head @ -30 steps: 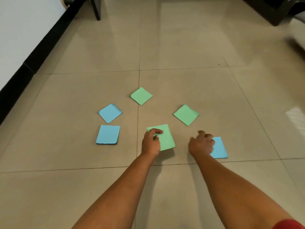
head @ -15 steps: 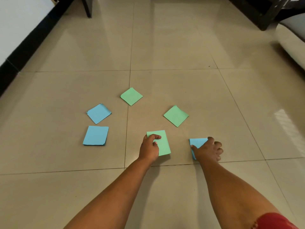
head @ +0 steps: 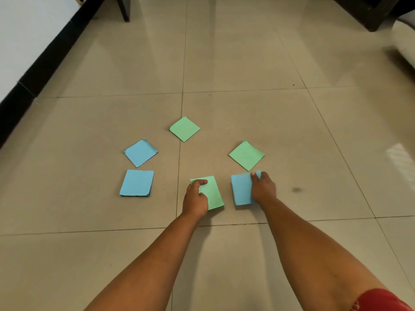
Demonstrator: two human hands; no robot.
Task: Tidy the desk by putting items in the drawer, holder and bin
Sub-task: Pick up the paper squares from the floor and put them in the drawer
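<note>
- The left hand (head: 195, 198) rests on the near green paper pad (head: 212, 194) on the tiled floor (head: 247, 63), its fingers curled over the pad's left edge and gripping it.
- The right hand (head: 263, 187) lies on the right side of a blue paper pad (head: 241, 189); its fingers seem to curl round the far edge, though the hand hides the grip.
- Two more blue pads (head: 137, 182) (head: 140, 152) lie to the left.
- Two more green pads (head: 184, 129) (head: 246, 155) lie farther off.

I'm seeing open tile floor (head: 247, 63) lying beyond the paper ring; six pads are crowding the middle, furniture leg (head: 123, 7) and dark cabinet (head: 368, 12) standing far back, wall (head: 22, 30) running along the left.
</note>
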